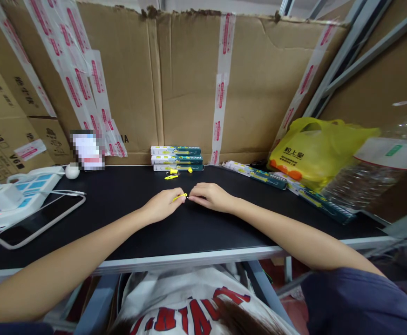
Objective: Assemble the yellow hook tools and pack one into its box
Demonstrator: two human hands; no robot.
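Near the middle of the black table, my left hand is closed in a pinch on a slim yellow plastic piece with a small ring at its end. My right hand is just to the right, its thumb and fingers pressed together. A short thin light strand shows between the two hands; whether the right fingertips grip it is too small to tell. Beyond my hands lie a yellow clip-like piece, a yellow spool-like part and a small yellow knob.
Several narrow printed boxes are stacked at the back, and more lie at right, one of them a slanted box. Beside them are a yellow plastic bag and a large clear bottle. Left are a phone and a power strip.
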